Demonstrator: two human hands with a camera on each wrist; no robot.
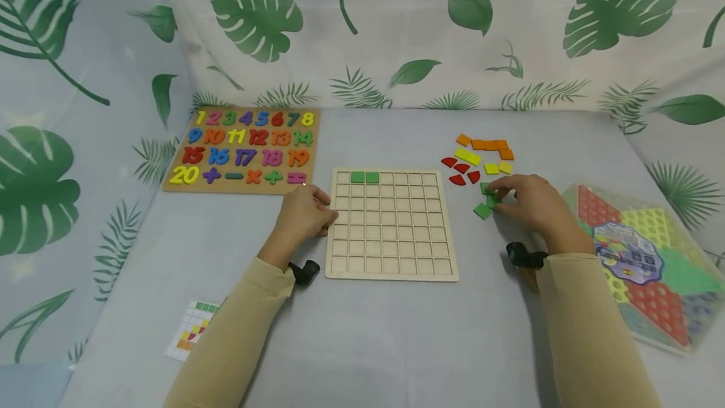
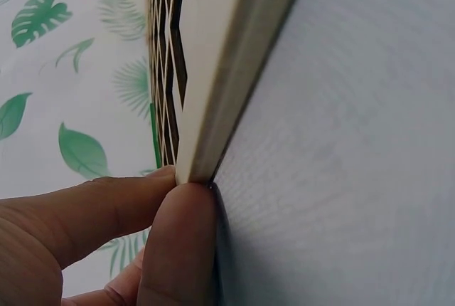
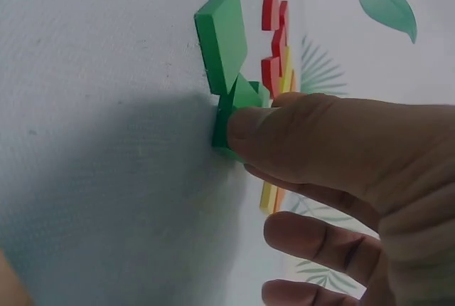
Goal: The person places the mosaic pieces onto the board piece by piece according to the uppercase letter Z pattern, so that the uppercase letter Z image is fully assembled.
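A pale wooden grid board lies flat in the middle of the table, two green square tiles side by side in its top row. My left hand holds the board's left edge; in the left wrist view the thumb and a finger meet at that edge. Right of the board, my right hand pinches a green tile in a small green cluster. Another green tile lies beside it on the cloth. The far side of the pinched tile is hidden by the fingers.
Red quarter-round pieces, yellow tiles and orange tiles lie beyond the right hand. A number board stands back left. The left sleeve partly covers a pattern card. At right lies a clear packaged set.
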